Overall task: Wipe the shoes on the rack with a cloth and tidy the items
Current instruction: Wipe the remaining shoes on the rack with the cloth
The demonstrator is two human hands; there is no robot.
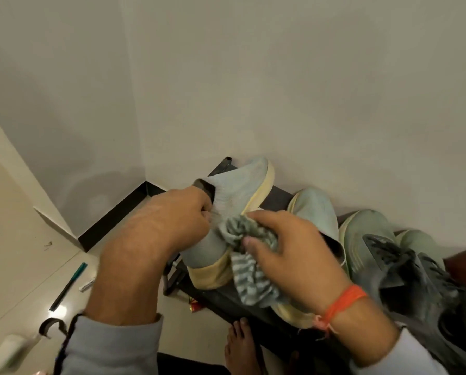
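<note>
Against the pale wall, left hand (183, 212) grips the sneaker (234, 196) by its collar, toe pointing away, right hand (288, 247) bunching the striped cloth (242, 255) against its near side.

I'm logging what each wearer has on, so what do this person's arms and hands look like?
Both hands are bare, no gloves. The left hand comes out of a light grey sleeve with a dark cord at its cuff. The right hand has an orange thread band with frayed ends round the wrist, above another light grey sleeve.
</note>
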